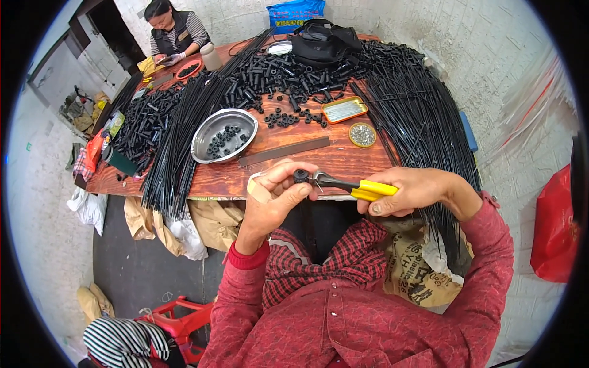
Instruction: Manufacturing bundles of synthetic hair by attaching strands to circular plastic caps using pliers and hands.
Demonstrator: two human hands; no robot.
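Note:
Between the thumb and fingers of my left hand (270,193) is a small black round part (300,176) with a hole in it. A tan bandage strip (260,189) crosses that hand. My right hand (408,191) is closed round the yellow handles of a pair of pliers (371,189). The metal jaws meet the black part near my left fingertips, and a thin wire end shows just below them. Beyond my hands, a steel bowl (197,153) holds several similar black rings. A dark flat bar (285,151) lies on the wooden table (343,164).
Loose black rings and tubes (264,80) are heaped at the back. Long black rods (423,129) lie in bundles on both sides. A tray of pins (345,110) and a round tin (362,135) stand at the right. Another person (178,34) sits at the far left, hands occupied.

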